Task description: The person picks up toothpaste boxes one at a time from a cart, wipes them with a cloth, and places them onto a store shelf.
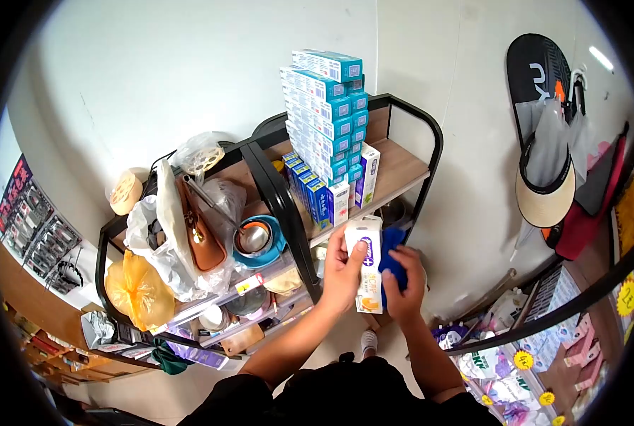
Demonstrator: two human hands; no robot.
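My left hand [342, 273] is closed round a white box [369, 284] with purple and orange print, its thumb on the box face. Beside it my right hand [406, 287] grips a dark blue cloth [394, 257], which touches the box's right edge. Just beyond my hands, a tall stack of teal and white boxes [328, 113] rises from the wooden shelf [401, 167]. Blue boxes [317, 199] and white boxes with purple print [367, 174] stand upright at its foot.
A black-framed shelf at left holds a brown bag [205, 238], a blue bowl [267, 252] and a yellow plastic bag [138, 291]. A visor [544, 192] hangs on the right wall. Packaged goods [505, 376] fill the lower right.
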